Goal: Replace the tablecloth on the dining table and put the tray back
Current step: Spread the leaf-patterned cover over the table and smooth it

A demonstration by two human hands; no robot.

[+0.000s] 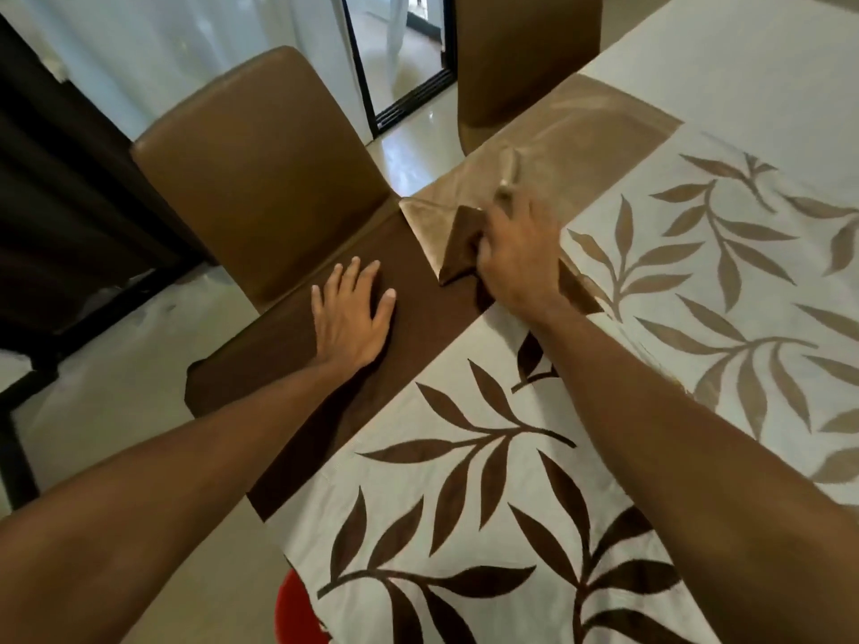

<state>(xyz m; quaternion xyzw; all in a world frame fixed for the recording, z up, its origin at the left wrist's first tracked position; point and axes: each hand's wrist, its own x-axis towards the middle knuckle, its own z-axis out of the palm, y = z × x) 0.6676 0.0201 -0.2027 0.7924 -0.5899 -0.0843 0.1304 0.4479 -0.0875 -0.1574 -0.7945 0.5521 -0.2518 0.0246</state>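
Left hand (353, 313) flat, spread on tablecloth (418, 332); right hand (516, 253) tight around its folded corner (458, 248).

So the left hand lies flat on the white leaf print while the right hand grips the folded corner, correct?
No: the head view shows the left hand flat on the dark brown border; the right hand grips the folded corner.

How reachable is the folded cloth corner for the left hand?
Probably yes: left hand lies flat on the brown border, only bare cloth between it and the folded corner the right hand grips.
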